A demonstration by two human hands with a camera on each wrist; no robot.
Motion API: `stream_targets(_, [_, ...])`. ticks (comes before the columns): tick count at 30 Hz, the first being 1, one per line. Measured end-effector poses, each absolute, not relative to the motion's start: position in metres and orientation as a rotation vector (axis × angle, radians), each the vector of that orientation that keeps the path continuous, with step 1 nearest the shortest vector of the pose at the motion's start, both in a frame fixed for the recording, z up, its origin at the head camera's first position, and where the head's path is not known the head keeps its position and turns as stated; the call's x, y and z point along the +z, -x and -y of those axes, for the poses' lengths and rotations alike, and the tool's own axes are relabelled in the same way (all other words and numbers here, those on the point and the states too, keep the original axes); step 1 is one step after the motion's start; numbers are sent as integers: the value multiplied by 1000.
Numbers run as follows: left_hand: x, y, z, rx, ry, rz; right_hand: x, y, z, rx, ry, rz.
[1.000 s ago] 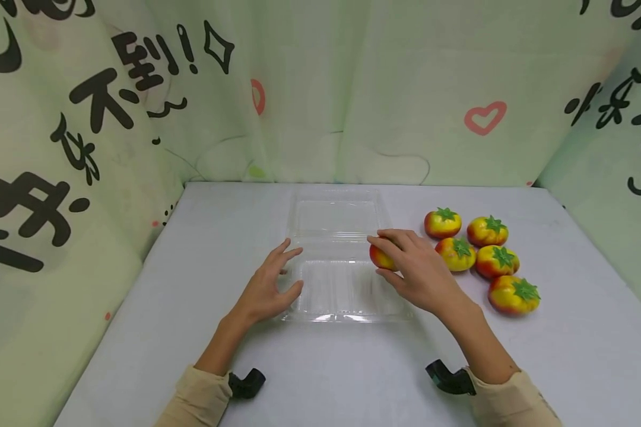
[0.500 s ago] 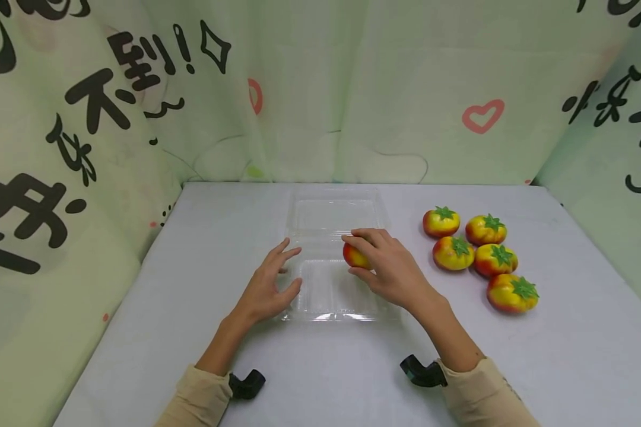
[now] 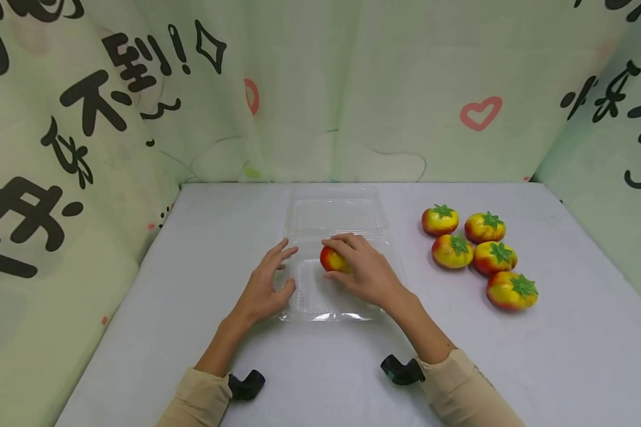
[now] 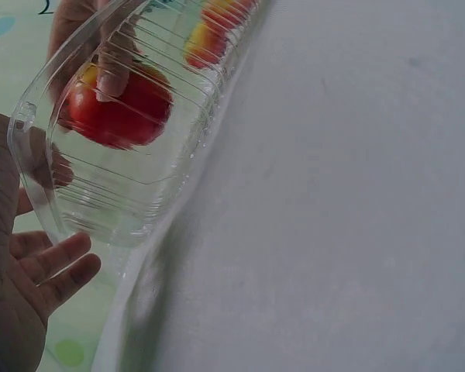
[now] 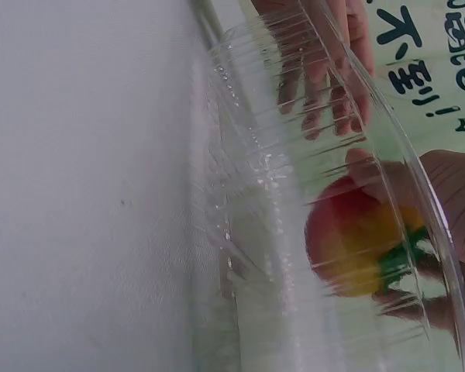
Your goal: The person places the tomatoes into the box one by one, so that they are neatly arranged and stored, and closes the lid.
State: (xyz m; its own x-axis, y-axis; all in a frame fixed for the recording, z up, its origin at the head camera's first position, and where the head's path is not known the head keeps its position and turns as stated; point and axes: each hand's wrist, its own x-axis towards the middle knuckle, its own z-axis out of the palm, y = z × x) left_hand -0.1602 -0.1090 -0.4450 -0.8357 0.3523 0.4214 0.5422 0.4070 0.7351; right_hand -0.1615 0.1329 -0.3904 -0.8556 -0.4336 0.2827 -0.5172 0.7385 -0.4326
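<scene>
1. The right hand (image 3: pixel 364 270) grips one fruit (image 3: pixel 332 260) between thumb and fingers.
2. This fruit is over or inside the box (image 3: pixel 307 299); I cannot tell which.
3. The left hand (image 3: pixel 266 286), loosely spread, is empty.

Pale green lettered curtains (image 3: pixel 395 89), white table (image 3: pixel 320 367)

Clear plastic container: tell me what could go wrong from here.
The right hand holds a rounded red-and-yellow fruit, which might slip free. The left hand beside the container appears not to grip it, so a bump could shift it. Five more fruits sit close together; brushing one could set others rolling.
</scene>
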Motion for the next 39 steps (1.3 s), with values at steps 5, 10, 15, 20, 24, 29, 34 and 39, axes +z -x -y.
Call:
stream_targets(5, [-446,160,108,-1421,794,2476,-394,164,-123,795,-757,2758])
stream_targets(10, [-447,161,108,-1423,815,2457,-394,165,-114,832,-748,2756])
stream_targets(15, [-446,162,108,-1421,821,2450,-396,168,-107,877,-755,2777])
stream_targets(20, [-448,161,109,-1427,850,2426,-399,168,-99,928,-743,2802])
stream_targets(24, [-449,160,110,-1422,868,2422,-403,168,-95,958,-712,2810])
stream_targets(29, [-445,159,113,-1412,844,2434,-406,172,-87,973,-712,2822])
stream_targets(34, [-444,161,114,-1418,878,2428,-405,174,-85,965,-686,2846])
stream_targets(39, [-445,163,112,-1435,879,2422,-404,174,-86,958,-673,2868])
